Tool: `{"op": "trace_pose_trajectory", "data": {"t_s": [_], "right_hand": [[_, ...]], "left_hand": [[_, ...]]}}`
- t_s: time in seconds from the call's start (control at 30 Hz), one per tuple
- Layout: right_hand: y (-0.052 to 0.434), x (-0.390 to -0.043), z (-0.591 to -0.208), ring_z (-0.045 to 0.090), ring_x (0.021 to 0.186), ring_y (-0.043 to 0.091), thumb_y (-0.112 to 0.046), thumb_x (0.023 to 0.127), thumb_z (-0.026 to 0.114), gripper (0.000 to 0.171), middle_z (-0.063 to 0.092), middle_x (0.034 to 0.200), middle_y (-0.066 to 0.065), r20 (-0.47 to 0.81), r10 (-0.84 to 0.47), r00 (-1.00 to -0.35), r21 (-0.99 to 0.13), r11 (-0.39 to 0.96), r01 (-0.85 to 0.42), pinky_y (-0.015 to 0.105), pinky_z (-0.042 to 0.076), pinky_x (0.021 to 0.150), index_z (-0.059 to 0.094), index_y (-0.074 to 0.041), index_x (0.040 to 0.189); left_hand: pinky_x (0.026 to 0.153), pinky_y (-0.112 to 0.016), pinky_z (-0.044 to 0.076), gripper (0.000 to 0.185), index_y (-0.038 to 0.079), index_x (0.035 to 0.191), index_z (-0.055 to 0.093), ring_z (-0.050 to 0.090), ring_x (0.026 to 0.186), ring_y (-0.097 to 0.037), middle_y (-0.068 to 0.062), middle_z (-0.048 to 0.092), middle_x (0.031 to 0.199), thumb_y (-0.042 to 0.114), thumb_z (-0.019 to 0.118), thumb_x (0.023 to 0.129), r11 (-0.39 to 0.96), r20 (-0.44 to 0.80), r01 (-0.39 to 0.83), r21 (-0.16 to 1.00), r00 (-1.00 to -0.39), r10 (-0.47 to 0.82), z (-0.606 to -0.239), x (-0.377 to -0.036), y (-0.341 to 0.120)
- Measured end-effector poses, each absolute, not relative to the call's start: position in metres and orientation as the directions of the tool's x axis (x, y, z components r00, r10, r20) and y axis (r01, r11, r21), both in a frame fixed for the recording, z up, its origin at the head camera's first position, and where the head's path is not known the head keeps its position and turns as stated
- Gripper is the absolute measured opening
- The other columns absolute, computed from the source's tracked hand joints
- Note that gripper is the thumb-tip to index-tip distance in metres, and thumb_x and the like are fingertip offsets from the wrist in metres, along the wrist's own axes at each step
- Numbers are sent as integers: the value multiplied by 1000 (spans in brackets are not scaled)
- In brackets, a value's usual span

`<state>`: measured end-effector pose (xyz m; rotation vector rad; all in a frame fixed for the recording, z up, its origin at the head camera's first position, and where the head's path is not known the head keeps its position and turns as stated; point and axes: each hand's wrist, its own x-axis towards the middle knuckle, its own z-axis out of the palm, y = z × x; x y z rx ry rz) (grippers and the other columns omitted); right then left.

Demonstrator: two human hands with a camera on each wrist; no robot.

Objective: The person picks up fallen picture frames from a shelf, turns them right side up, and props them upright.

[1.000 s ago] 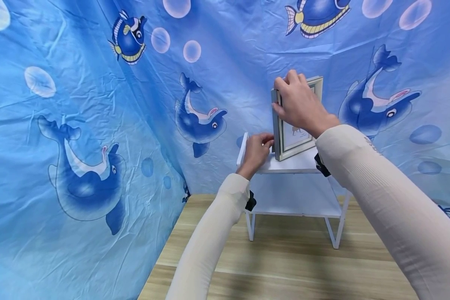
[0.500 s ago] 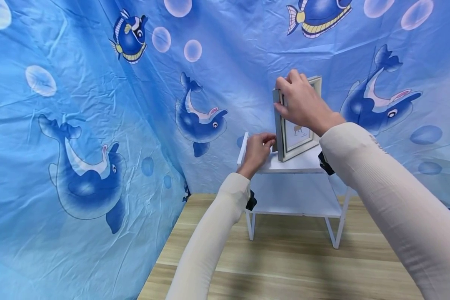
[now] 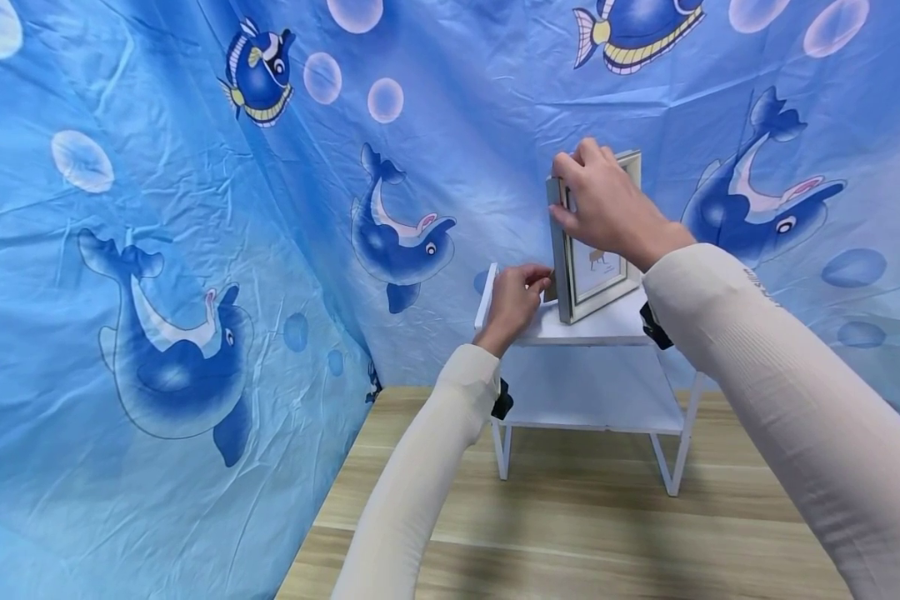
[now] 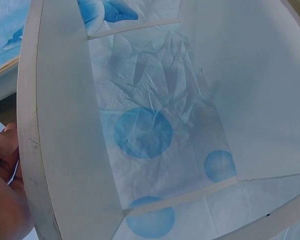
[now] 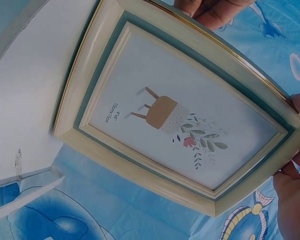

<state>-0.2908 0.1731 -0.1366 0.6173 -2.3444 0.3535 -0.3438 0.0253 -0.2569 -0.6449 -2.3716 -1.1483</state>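
Observation:
A pale picture frame [image 3: 598, 265] with a potted-plant print stands upright on the top board of a small white shelf [image 3: 596, 330]. My right hand [image 3: 564, 190] grips the frame's upper left corner, fingers over the top and thumb on the side edge. My left hand [image 3: 543, 282] pinches the frame's lower left edge at its back, just above the shelf top. The right wrist view shows the frame [image 5: 175, 110] close up, with fingertips [image 5: 215, 11] on its rim. The left wrist view shows the shelf's white boards [image 4: 65, 135], with part of my left hand [image 4: 4, 192] at the edge.
The white shelf stands on a wooden table [image 3: 570, 533], with a lower board [image 3: 592, 400] under its top. A blue cloth printed with dolphins and fish [image 3: 195, 250] hangs close behind and to the left.
The frame has turned slightly, its face looking a little narrower than before. Both hands keep their hold in nearly the same places.

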Motion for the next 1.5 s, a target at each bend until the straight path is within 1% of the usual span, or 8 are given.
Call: {"op": "trace_pose_trajectory", "data": {"t_s": [0.53, 0.83, 1.07, 1.5], "right_hand": [[178, -291, -135, 43, 99, 36, -11, 93, 66, 32, 47, 109, 21, 678, -357, -642, -73, 837, -542, 47, 41, 80, 55, 0, 121], [179, -292, -135, 44, 98, 35, -10, 93, 66, 32, 47, 108, 21, 677, -368, -637, -71, 829, -555, 46, 42, 79, 56, 1, 121], [180, -292, -135, 44, 98, 34, -10, 93, 67, 32, 47, 109, 21, 674, -373, -637, -73, 825, -560, 46, 42, 80, 56, 0, 121], [181, -292, -132, 45, 99, 34, -10, 93, 66, 34, 47, 110, 21, 653, -391, -648, -78, 817, -571, 47, 45, 82, 55, 0, 123]], "left_hand": [[81, -22, 54, 21, 5, 114, 73, 68, 93, -15, -8, 74, 108, 6, 63, 96, 548, 536, 550, 630, -819, 205, -255, -342, 26], [81, -23, 54, 20, 5, 113, 74, 68, 93, -15, -8, 74, 107, 6, 64, 96, 558, 542, 550, 621, -816, 200, -256, -343, 26], [79, -23, 53, 20, 2, 112, 74, 68, 91, -16, -9, 75, 105, 5, 64, 95, 562, 559, 564, 605, -804, 205, -256, -345, 25], [81, -27, 54, 19, 1, 111, 74, 69, 93, -18, -10, 75, 104, 4, 64, 95, 558, 562, 568, 606, -801, 205, -256, -348, 25]]}}
